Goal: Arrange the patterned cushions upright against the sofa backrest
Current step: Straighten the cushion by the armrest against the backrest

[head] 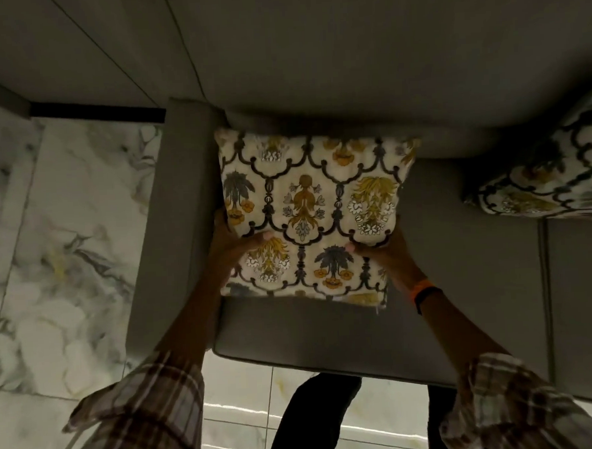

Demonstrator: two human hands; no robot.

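Cushion [316, 216] with a cream cover and a pattern of dark scalloped lines, yellow flowers and grey-blue leaves was at the left end of the grey sofa [462, 284], next to the armrest [171, 231]. Its upper edge was touching the backrest [348, 67], and its lower edge was above the seat, so it stood tilted and leaning back. Both hands held it. The left hand [235, 243] gripped the left lower side, with the thumb lying across the front of the cover and the other fingers hidden behind. The right hand [383, 249] gripped the right lower side in the same way, thumb on the front, the rest of the fingers not visible. On the right wrist there was a band [423, 291], orange and black. Both forearms came out of rolled plaid sleeves [143, 414].

Second cushion [545, 173] with the same pattern was at the right border of the view, well apart from the first one. It was cut by the frame, and it leaned against the backrest, with its lower part on the seat.

Left of the sofa and in front of it was a floor [67, 270] of marble tiles. Dark trousers [319, 425] of the person were visible between the arms.
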